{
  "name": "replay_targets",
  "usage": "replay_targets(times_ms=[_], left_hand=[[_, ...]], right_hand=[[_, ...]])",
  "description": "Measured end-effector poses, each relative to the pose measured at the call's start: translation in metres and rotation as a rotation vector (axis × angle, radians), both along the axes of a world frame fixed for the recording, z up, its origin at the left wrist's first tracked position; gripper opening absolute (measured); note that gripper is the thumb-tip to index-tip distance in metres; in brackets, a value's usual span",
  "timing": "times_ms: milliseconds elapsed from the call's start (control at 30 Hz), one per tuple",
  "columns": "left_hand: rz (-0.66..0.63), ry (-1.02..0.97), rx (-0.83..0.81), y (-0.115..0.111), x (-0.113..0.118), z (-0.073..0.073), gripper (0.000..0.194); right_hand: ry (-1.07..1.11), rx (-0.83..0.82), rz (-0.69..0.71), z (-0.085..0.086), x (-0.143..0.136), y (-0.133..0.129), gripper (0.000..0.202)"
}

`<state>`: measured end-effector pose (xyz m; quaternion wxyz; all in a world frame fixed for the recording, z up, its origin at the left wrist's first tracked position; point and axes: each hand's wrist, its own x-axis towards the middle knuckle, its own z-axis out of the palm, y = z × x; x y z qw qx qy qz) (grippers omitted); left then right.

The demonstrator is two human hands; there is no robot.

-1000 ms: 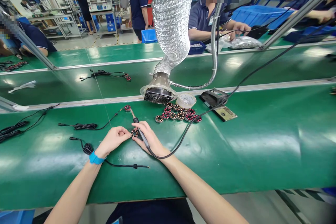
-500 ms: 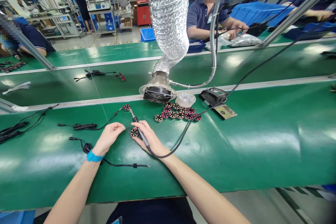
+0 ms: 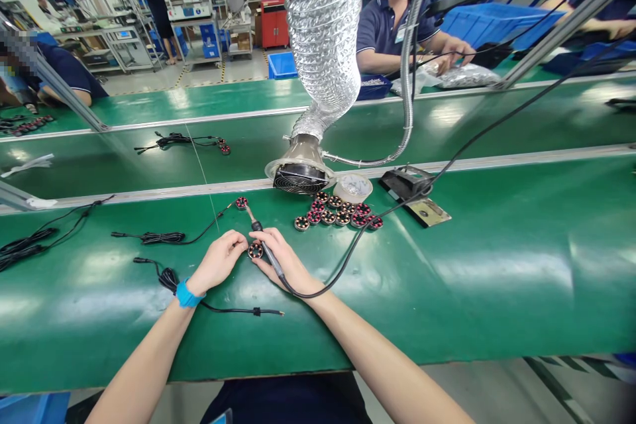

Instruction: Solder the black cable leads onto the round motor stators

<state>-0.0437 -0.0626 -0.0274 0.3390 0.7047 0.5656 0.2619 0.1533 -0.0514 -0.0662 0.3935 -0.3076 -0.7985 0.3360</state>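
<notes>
My right hand (image 3: 283, 258) is closed around a soldering iron (image 3: 268, 253), its tip pointing up and away from me. At that hand's thumb and fingertips is a small round motor stator (image 3: 255, 250) with copper windings. My left hand (image 3: 222, 260), wearing a blue wrist strap (image 3: 187, 294), is pinched against the stator's left side. A thin solder wire (image 3: 203, 165) comes down from above to this hand; its end is hidden. Just beyond the iron's tip lies another stator (image 3: 241, 203), joined to a black cable (image 3: 163, 238). A second cable (image 3: 238, 310) with a bare end passes near my left wrist.
Several stators (image 3: 342, 217) lie grouped below a fume extractor hood (image 3: 299, 175), beside a round white container (image 3: 354, 187). A soldering iron stand (image 3: 410, 185) is to the right. The iron's cord (image 3: 348, 255) crosses the green table (image 3: 447, 305). A co-worker (image 3: 392, 33) sits opposite.
My left hand has moved right, up to the stator by my right hand, and the thin wire has shifted right with it. My right hand keeps the iron in nearly the same place.
</notes>
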Motion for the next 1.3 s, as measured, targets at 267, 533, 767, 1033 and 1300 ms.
replay_targets(times_ms=[267,533,767,1033,1300], left_hand=[[0.011,-0.001,0.076,-0.002,-0.005,0.011,0.027],[-0.097,0.027,-0.138,-0.015,-0.003,0.030,0.039],[-0.629,0.283,-0.064,-0.039,0.024,0.026,0.014],[-0.006,-0.166,-0.172,-0.015,0.008,0.017,0.021],[0.117,-0.470,-0.190,-0.011,0.005,0.005,0.030]], right_hand=[[-0.001,0.019,0.015,-0.001,0.003,0.002,0.060],[-0.001,0.017,-0.021,0.003,0.011,0.009,0.059],[0.030,-0.006,-0.090,0.003,0.016,0.014,0.059],[0.090,-0.048,-0.110,-0.002,0.013,0.015,0.060],[0.244,-0.089,-0.118,0.022,0.000,-0.001,0.052]])
